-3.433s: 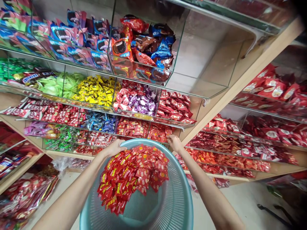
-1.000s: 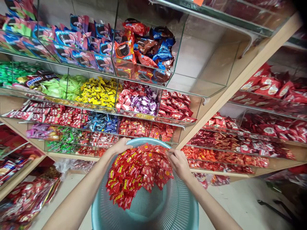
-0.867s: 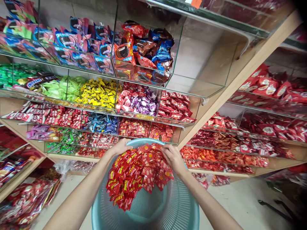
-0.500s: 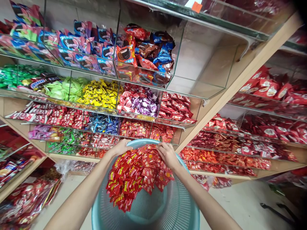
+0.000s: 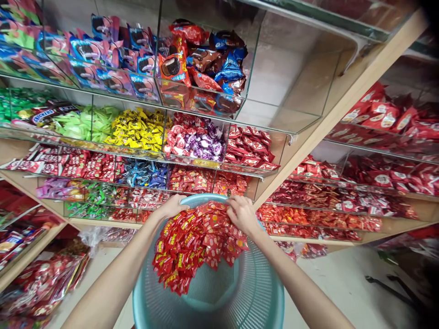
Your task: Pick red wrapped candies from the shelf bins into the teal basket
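Note:
A pale blue-green perforated plastic basket [image 5: 255, 283] is held in front of me, tilted so that I look into its mouth. Inside lie many small red candy packets [image 5: 181, 251], heaped against the far wall; some carry yellow lettering, others pale dots. My left hand [image 5: 173, 206] is closed over the far rim, left of the heap. At the rim's far right, my right hand [image 5: 243, 214] has its fingers curled over the edge, right beside the uppermost packets. Its fingertips are partly hidden, and whether they also touch a packet I cannot tell.
Glass-fronted shelves [image 5: 206, 114] of wrapped sweets stand close beyond the basket. A slanting wooden post [image 5: 302, 155] divides them from more red-packet shelves at right. Bagged goods [image 5: 51, 283] lie low at left. Black metal legs [image 5: 394, 288] stand on the floor at right.
The shelves have shifted slightly up and left in view. Both hands remain at the basket rim; the right hand has moved slightly up and right. The packets still lie heaped inside.

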A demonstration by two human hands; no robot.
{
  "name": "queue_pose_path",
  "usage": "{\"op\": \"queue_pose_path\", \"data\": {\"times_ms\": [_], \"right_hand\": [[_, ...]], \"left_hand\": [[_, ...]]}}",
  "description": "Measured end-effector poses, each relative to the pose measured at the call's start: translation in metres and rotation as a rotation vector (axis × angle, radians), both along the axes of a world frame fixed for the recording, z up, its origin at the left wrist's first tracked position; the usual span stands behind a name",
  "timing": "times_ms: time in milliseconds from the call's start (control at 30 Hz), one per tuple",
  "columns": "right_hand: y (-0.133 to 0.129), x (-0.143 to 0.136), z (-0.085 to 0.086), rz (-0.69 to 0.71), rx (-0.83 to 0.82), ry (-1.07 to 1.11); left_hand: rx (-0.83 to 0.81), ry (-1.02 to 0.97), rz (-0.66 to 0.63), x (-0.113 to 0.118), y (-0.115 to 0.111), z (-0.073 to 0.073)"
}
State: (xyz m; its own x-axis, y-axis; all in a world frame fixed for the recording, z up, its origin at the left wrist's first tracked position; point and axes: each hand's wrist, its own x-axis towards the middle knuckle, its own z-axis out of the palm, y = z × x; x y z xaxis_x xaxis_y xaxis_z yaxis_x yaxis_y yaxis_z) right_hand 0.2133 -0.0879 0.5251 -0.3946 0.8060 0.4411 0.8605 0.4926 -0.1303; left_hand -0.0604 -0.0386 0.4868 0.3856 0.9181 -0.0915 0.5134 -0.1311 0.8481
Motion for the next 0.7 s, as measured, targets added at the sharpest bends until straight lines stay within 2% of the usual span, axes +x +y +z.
{"op": "queue_pose_path", "data": {"times_ms": [200, 367, 500, 700], "right_hand": [[0.016, 0.043, -0.006, -0.137, 0.011, 0.188], [0.049, 0.073, -0.024, -0.2, -0.12, 0.272], [0.09, 0.072, -0.044, -0.198, -0.266, 0.238], [0.141, 0.04, -0.07, -0.216, -0.415, 0.143]], "left_hand": [[0.002, -0.013, 0.028, -0.004, -0.002, 0.0], [0.009, 0.018, 0.061, -0.01, -0.006, -0.003], [-0.034, 0.019, 0.09, -0.017, -0.011, -0.007], [-0.037, 0.023, 0.115, -0.027, -0.014, -0.01]]}}
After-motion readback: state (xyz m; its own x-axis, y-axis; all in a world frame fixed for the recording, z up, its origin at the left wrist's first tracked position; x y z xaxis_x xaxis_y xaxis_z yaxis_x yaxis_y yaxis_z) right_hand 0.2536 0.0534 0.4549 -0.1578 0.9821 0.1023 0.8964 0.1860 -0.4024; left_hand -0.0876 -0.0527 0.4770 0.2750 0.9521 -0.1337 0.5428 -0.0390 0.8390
